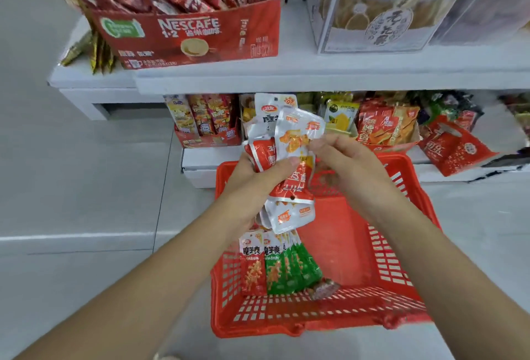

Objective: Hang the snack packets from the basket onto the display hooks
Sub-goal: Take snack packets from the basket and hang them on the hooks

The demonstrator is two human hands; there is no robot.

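A red plastic basket [395,250] stands on the floor below me. My left hand [255,176] grips a bunch of white-and-orange snack packets [286,187] above the basket, some pointing up and some hanging down. My right hand [347,159] pinches the edge of the topmost white packet [298,133] in that bunch. More packets, orange and green [278,268], lean against the basket's left wall. No display hooks can be made out.
A white shelf [315,73] in front carries a red Nescafe box [189,35] and a pale carton [372,21]. Below it, a lower shelf holds boxes of sachets [203,121] and red snack bags [456,147]. Grey tiled floor [86,187] lies to the left.
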